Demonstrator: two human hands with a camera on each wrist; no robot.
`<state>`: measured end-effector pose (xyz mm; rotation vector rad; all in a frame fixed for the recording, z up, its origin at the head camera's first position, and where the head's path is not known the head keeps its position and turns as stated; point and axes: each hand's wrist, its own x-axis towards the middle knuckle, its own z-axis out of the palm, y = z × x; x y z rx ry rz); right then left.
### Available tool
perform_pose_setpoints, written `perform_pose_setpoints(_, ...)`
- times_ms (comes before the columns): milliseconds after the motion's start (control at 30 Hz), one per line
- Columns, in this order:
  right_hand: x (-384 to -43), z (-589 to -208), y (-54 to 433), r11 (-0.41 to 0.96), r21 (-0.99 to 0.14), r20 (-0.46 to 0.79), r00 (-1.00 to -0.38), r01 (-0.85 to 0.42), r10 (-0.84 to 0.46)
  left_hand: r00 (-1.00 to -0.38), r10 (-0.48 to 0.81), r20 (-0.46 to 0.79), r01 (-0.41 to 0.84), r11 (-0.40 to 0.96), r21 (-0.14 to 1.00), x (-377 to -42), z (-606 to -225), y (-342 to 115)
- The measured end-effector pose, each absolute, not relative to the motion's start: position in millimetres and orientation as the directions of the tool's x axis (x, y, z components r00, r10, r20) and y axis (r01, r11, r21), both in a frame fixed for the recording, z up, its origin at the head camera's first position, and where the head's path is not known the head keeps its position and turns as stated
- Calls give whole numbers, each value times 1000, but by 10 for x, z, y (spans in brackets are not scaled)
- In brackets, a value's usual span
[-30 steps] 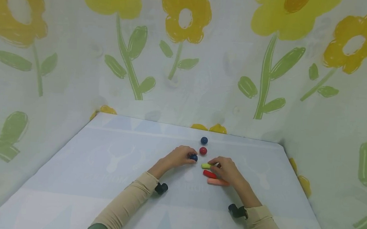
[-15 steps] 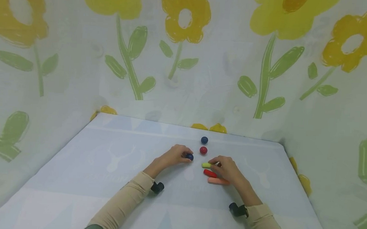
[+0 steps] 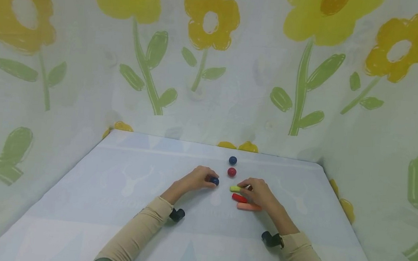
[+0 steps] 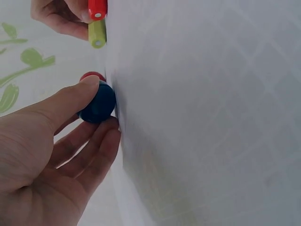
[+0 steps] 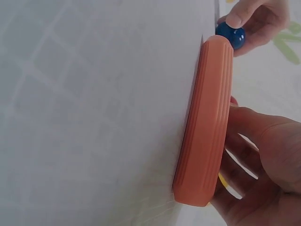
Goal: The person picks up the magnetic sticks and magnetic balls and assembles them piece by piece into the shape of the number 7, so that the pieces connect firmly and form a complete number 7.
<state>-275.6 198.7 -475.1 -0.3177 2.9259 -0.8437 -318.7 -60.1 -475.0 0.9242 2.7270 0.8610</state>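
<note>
My left hand [image 3: 199, 178] pinches a glossy dark blue ball [image 4: 98, 103] between thumb and fingers, low over the table. My right hand [image 3: 257, 191] has its thumb and fingertips on a short yellow-green magnetic stick [image 3: 235, 188], gripping its right part. Just in front of that stick lies a red stick [image 3: 239, 198], and nearer still a longer salmon-orange stick [image 3: 249, 207] with ribbed sides, which fills the middle of the right wrist view. Pale dots mark the ends of the red and yellow-green sticks in the left wrist view.
Behind the sticks stand a red ball [image 3: 231, 172] and, farther back, another blue ball [image 3: 232, 160]. All rest on a pale patterned tabletop [image 3: 118, 205]. A flower-printed curtain [image 3: 240, 88] encloses its back and sides.
My left hand has shifted left with the blue ball, widening the gap to the yellow-green stick, then come slightly nearer. The right hand and the sticks stay in place.
</note>
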Motion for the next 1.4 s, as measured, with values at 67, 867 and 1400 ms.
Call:
perform_pose_setpoints(67,-2759,-4748,1990,830,-528,-17,-975,-178,-220,-803,594,48,515,652,557,-3191,-4745,-593)
perform_pose_setpoints(867,-2795,-4750,1890,843,-507,-26,-974,-179,-223,-824,565,45,500,688,526,-3209,-4711,-662)
perform_pose_setpoints(1400,-2815,-4690,1923,856,-429,29,-952,-288,-306,-859,509,46,472,755,456,-3258,-4710,-602)
